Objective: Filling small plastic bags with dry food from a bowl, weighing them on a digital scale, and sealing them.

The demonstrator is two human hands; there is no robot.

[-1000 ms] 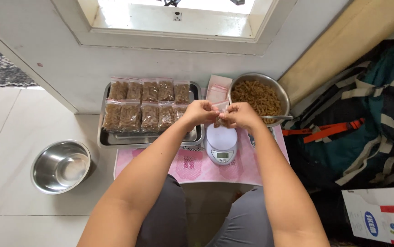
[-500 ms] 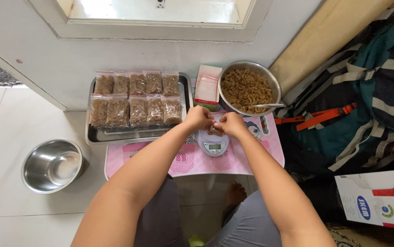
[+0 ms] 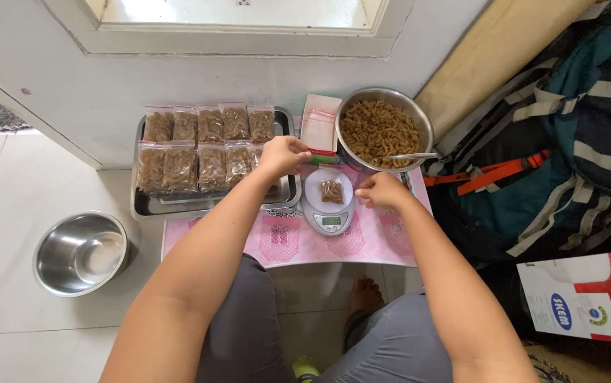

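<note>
1. Steel all round: a shiny round pot (image 3: 419,117) at 1 o'clock heaped with brown twisted pasta, a spoon handle (image 3: 412,156) resting across its rim; a rectangular tray (image 3: 288,195) at 10 o'clock; an empty rounded bowl (image 3: 80,252) at 8 o'clock on pale floor tiles.
2. Clear plastic bags (image 3: 202,145) of the same pasta in two rows on the tray, glossy and flat, packed edge to edge.
3. Small white kitchen scale (image 3: 329,201) at centre, round platform above a grey display, standing on a pink patterned mat (image 3: 284,245).
4. Small clear bag of pasta (image 3: 332,191) lying on the platform: brown, lumpy, only partly filled, free of both hands.
5. Left hand (image 3: 282,154) at 11 o'clock over the tray's right edge, fingers curled together, seemingly pinching the end of a thin red-and-green strip (image 3: 322,152); grip hard to confirm.
6. Right hand (image 3: 382,190) just right of the scale, loosely curled, fingertips near the platform rim; contents, if any, impossible to tell.
7. Hands apart, scale between.
8. Stack of empty clear bags (image 3: 320,128) leaning between tray and pot.
9. Dark striped backpack (image 3: 568,142) with an orange strap at 3 o'clock, cut off by the frame; a carton (image 3: 582,298) at 4 o'clock also cropped.
</note>
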